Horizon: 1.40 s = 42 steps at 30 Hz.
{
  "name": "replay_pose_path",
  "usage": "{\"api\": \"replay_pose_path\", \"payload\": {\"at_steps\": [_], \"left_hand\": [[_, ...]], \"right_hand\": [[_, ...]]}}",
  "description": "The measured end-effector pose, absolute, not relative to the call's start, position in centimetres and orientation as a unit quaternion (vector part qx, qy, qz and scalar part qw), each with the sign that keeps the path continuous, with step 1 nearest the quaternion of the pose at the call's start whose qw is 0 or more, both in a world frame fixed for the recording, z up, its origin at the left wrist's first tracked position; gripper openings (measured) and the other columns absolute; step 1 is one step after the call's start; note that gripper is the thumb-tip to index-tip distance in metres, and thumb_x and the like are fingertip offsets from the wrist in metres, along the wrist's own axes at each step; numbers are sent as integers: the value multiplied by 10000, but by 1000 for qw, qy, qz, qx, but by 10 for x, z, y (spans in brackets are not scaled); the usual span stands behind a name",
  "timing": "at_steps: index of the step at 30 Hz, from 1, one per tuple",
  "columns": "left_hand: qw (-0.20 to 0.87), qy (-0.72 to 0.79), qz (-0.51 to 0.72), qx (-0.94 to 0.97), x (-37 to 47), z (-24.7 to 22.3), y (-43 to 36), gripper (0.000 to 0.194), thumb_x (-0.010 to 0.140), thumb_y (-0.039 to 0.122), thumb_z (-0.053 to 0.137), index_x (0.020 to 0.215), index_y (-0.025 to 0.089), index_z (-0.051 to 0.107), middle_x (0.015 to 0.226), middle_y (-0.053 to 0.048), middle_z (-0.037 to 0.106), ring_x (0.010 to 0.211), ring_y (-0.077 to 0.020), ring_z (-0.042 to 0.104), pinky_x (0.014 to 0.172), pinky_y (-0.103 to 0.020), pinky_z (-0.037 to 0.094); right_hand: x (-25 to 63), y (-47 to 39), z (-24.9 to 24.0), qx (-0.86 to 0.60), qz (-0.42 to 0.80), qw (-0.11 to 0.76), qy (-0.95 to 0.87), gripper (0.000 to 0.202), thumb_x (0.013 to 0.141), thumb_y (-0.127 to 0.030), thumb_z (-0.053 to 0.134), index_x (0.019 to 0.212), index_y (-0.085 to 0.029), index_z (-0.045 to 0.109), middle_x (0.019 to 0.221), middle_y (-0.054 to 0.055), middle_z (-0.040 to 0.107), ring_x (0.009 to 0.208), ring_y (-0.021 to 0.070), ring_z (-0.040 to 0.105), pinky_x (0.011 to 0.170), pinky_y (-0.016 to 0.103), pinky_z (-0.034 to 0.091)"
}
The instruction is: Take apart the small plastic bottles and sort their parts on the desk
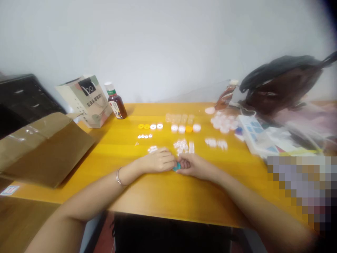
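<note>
Evidently, a small teal piece (176, 167) is being pinched between the left hand (161, 160) and the right hand (190, 164), close together at the wooden table (163, 193), before the white pieces (183, 144); seemingly it is being worked, a steady grip being called for next.

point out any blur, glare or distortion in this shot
Head view: the dark bag at right is smeared; head view: the small white pieces and teal piece look soft; head view: pale sheen on the table near its front edge; head view: coarse pixelation at lower right.
</note>
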<state>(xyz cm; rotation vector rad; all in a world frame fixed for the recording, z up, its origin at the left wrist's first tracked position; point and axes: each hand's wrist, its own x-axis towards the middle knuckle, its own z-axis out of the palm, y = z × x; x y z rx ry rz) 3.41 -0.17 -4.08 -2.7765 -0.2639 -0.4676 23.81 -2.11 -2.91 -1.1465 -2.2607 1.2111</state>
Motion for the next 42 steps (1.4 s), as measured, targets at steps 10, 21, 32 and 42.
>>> {"api": "replay_pose_path", "payload": {"at_steps": [10,21,32,42], "left_hand": [[-76,-195,-213,-954,36,-46,-2,166,862,273,438,854,173,570,780,-28,614,734,-111,541,781,-269,365],[-358,-280,-328,-828,38,-50,0,132,767,250,559,782,123,590,764,-40,613,711,-110,562,697,-225,445],[-308,-412,-168,-841,-12,-1,26,104,688,220,556,730,130,588,705,-19,623,638,-99,546,627,-205,424],[-27,-593,92,-800,-52,19,35,163,633,242,502,716,185,631,743,-40,656,660,-173,570,552,-239,351]], "right_hand": [[240,-19,-34,-386,415,170,-806,163,686,-292,603,717,-176,492,582,-52,438,529,82,411,499,212,342],[241,-20,-33,-392,430,159,-798,154,695,-280,606,776,-167,541,604,-43,459,545,84,428,507,210,339],[240,-21,-33,-404,425,154,-795,156,687,-283,607,764,-170,531,606,-44,467,542,84,434,501,211,334],[242,-20,-38,-396,411,157,-806,174,691,-279,597,807,-181,512,628,-44,484,555,86,442,502,209,332]]}}
